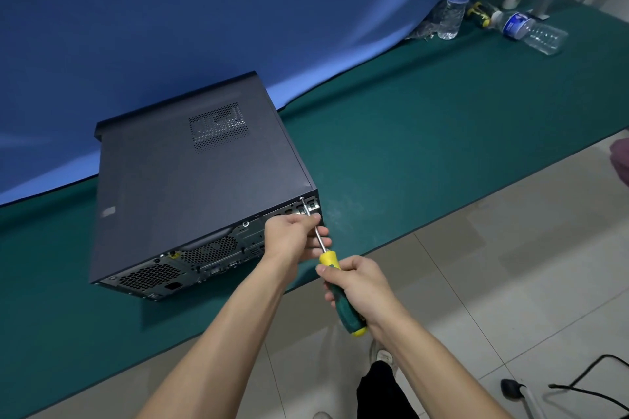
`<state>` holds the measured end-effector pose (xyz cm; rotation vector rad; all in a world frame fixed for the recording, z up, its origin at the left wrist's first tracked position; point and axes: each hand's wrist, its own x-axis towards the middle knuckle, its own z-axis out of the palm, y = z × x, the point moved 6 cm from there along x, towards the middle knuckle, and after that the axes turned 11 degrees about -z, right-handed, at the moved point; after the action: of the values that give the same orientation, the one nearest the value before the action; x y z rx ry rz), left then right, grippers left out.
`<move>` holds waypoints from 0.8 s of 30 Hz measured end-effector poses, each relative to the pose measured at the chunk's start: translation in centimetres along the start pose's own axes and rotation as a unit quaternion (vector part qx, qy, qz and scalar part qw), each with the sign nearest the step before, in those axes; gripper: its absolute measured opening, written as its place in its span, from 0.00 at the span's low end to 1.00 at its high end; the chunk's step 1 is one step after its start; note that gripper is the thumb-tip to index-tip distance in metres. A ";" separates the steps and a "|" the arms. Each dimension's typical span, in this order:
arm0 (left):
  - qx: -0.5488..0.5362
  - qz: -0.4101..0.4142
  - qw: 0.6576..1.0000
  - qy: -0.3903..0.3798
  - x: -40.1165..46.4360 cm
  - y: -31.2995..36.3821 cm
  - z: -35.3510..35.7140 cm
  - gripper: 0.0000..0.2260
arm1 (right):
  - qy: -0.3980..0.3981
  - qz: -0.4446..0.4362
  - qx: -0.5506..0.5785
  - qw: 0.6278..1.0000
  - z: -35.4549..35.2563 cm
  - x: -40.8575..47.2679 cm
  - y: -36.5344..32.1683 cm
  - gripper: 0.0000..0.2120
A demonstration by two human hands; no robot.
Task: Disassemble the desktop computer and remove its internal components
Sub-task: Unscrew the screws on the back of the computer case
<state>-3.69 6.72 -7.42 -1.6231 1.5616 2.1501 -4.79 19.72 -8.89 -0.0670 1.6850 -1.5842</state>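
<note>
I see an improvised workshop: green bench mat, blue backdrop cloth upper left, tiled floor lower right.

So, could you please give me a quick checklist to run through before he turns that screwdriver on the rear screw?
1. Screwdriver tip on the screw at the case's rear corner: ok.
2. Right hand grips the handle: ok.
3. Left hand steadies the shaft: ok.
4. Computer case lying flat on the green mat: ok.
5. Tip seated in the screw head: cannot tell.
</note>
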 end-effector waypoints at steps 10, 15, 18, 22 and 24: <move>-0.002 0.011 1.000 0.022 0.0 -0.5 -0.3 0.05 | -0.025 -0.002 -0.015 1.000 0.2 -0.2 -0.3 0.08; -0.067 -0.007 0.998 0.010 -0.4 -0.5 0.6 0.09 | -0.065 0.048 0.004 0.997 1.0 -0.4 -0.1 0.11; -0.062 -0.001 0.998 0.000 -0.4 -0.5 0.8 0.09 | -0.073 0.048 -0.001 0.996 0.8 -0.3 -0.3 0.12; 0.002 0.021 0.999 0.033 -0.1 -0.3 0.2 0.06 | -0.059 0.006 -0.014 0.998 1.0 -0.3 -0.2 0.11; 0.010 0.025 0.999 0.045 -0.1 -0.1 -0.1 0.06 | -0.033 0.003 -0.014 0.999 0.9 -0.2 0.0 0.09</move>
<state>-3.51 6.74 -7.47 -1.7150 1.6610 2.1053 -4.12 19.13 -8.72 -0.1262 1.6546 -1.5379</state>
